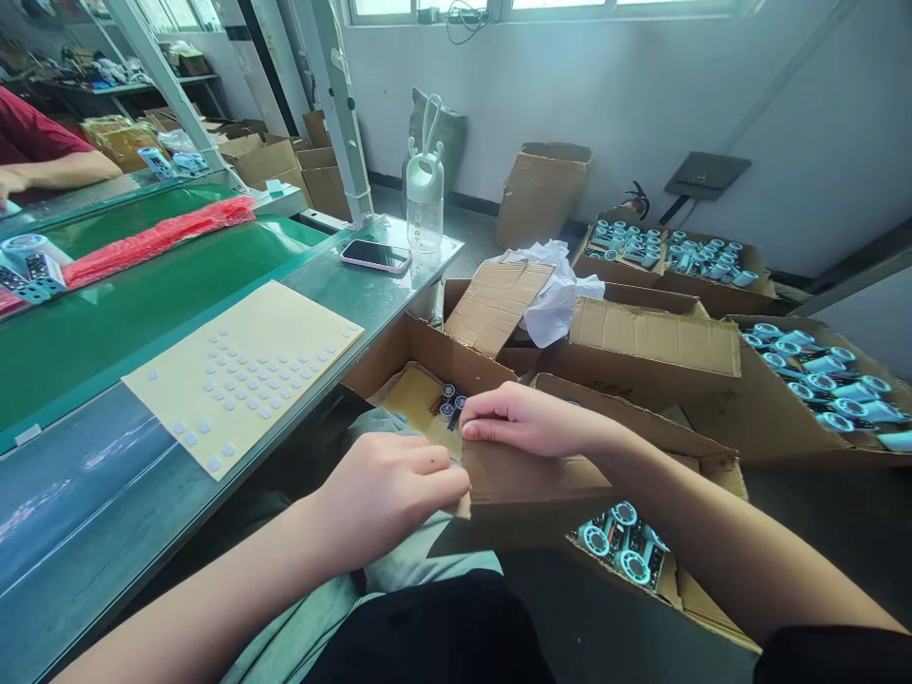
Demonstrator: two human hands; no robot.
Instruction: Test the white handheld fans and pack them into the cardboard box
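Left hand (389, 494): nearest the camera, fingers curled, pinching the near edge of the flap (527, 475).
Right hand (523, 418): just beyond, fingers bent over the flap's far edge, gripping it.
Flap: brown cardboard, part of the box (641, 560) at the person's lap, right of the table (370, 299).
Sheet (242, 370): far left on the table, cream, dotted with small pads.
Phone (375, 255): far on the table, beside a bottle (425, 195).
Parts (623, 546): teal rounds inside the box, right of the hands.
Far boxes (819, 380): right, filled with similar parts.
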